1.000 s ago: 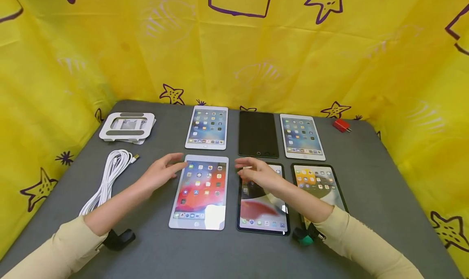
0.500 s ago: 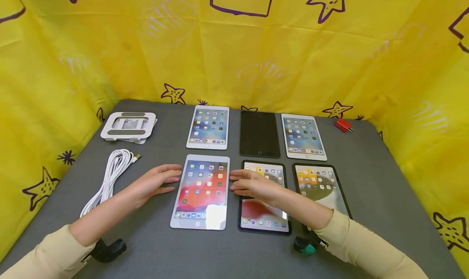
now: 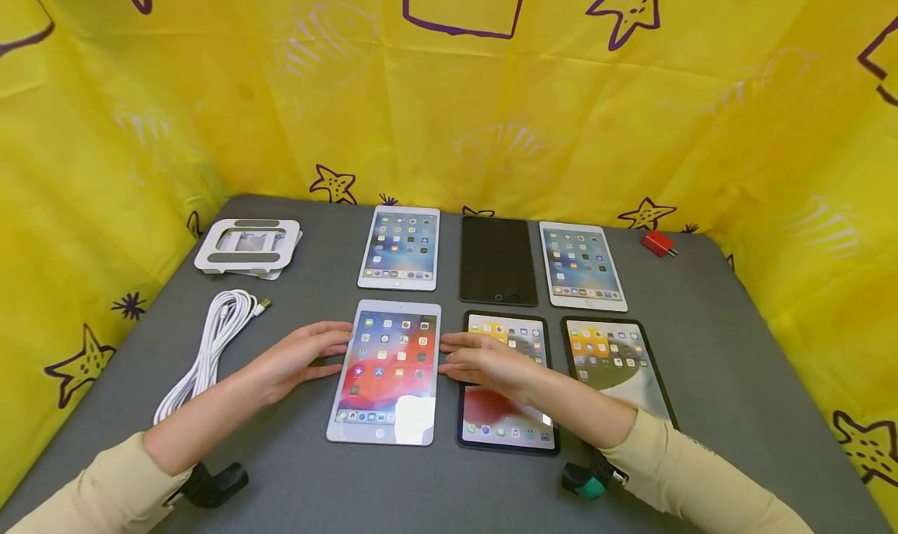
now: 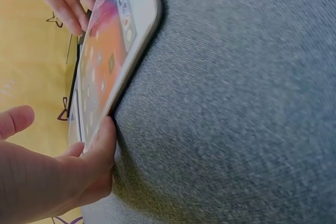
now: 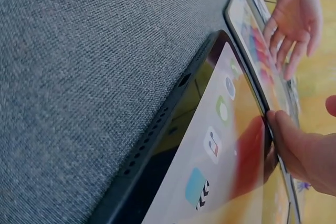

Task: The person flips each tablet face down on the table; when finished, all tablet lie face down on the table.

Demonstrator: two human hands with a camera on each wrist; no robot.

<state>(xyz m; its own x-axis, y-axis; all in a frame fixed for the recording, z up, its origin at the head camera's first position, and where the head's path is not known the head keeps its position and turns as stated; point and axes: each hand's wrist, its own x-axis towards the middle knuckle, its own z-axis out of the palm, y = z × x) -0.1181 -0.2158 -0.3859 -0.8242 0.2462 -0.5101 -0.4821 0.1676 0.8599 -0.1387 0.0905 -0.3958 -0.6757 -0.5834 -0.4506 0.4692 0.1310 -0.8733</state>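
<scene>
A white tablet [image 3: 386, 370] with a lit red and blue home screen lies flat on the grey table. My left hand [image 3: 302, 358] is at its left side; in the left wrist view that hand [image 4: 68, 171] has its fingertips against the tablet's edge. From the other side, my right hand [image 3: 491, 362] reaches over a black-framed tablet [image 3: 508, 425], fingertips by the white tablet's right edge. The right wrist view has the right hand [image 5: 307, 150] with its fingers extended at the narrow gap between both tablets. Neither hand is curled round anything.
Behind lie a white tablet [image 3: 400, 245], a dark-screened tablet [image 3: 498, 261] and another white tablet [image 3: 582, 265]. At right are a black-framed tablet [image 3: 617, 355] and a red charger plug [image 3: 658, 244]. A white stand [image 3: 247, 245] and coiled white cable [image 3: 210, 347] lie left.
Both hands have come down lower along the white tablet's sides, with their fingers straighter and nearer its edges. The tablets look unmoved on the table.
</scene>
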